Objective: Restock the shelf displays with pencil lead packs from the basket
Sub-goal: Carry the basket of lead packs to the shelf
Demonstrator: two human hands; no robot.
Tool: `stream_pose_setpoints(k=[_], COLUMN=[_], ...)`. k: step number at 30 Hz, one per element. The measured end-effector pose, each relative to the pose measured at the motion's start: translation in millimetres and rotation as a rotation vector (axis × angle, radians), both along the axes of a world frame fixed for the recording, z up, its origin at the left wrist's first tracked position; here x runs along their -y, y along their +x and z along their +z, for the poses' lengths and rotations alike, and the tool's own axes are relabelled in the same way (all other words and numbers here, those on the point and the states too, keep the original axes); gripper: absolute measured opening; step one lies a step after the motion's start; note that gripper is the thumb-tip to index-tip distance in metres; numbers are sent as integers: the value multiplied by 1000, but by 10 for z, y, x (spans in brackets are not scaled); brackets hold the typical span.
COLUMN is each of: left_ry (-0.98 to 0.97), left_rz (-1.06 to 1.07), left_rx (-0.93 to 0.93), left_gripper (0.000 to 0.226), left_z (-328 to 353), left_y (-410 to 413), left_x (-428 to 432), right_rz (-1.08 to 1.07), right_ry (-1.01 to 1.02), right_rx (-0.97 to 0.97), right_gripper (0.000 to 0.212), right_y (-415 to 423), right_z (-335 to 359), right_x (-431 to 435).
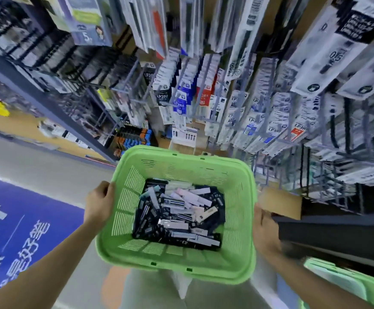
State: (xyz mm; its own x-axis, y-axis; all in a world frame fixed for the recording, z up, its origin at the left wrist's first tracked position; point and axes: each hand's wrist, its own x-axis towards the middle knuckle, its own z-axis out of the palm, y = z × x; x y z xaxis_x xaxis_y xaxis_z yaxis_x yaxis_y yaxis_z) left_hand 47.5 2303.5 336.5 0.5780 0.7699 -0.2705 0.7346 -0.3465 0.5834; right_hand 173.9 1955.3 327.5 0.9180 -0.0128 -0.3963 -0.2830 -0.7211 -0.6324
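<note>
basket: green basket [181, 262], slotted plastic walls and a thick rim, held in the air in front of the shelf, lower centre of view.
contents: pencil lead packs [179, 212] in a loose heap covering the basket floor. Most are slim black cases, some white, pale pink or pale blue, lying flat and criss-crossed.
left hand: left hand [100, 201] grips the basket's left rim, fingers curled over the edge. Forearm comes in from bottom left.
right hand: right hand [265, 228] holds the basket's right side just under the rim. Fingertips hidden by the rim, hand a bit blurred.
shelf: peg hooks [232, 126] beyond the basket carry rows of hanging packs [182, 99] with black, blue and red labels.
other: second green basket [341, 284] at bottom right; cardboard box [279, 201] just right of the held basket; blue floor mat [25, 230] with white characters at left.
</note>
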Motion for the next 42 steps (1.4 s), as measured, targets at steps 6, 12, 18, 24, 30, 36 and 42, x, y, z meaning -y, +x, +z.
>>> stream_pose_setpoints(k=[6, 12, 18, 24, 30, 36, 42], left_ry=[-46, -47, -54, -36, -36, 6, -119], left_rz=[-186, -289, -307, -300, -349, -495, -515], left_rx=[-96, -109, -33, 47, 28, -73, -180], left_gripper=[28, 32, 35, 35, 34, 34, 39], left_z=[-273, -351, -457, -621, -909, -1300, -1828], left_y=[103, 174, 12, -125, -163, -45, 91], left_x=[-432, -606, -454, -164, -37, -264, -432], right_rz=[-98, -189, -190, -226, -267, -362, -439], right_ry=[-115, -189, -152, -68, -89, -134, -190], right_rx=[-14, -10, 22, 54, 72, 63, 32], right_gripper=[47, 47, 44, 50, 49, 48, 58], right_y=[-223, -365, -562, -691, -820, -905, -964], right_z=[-95, -198, -240, -272, -486, -883, -1548], right_x=[-265, -374, -193, 95, 233, 113, -63])
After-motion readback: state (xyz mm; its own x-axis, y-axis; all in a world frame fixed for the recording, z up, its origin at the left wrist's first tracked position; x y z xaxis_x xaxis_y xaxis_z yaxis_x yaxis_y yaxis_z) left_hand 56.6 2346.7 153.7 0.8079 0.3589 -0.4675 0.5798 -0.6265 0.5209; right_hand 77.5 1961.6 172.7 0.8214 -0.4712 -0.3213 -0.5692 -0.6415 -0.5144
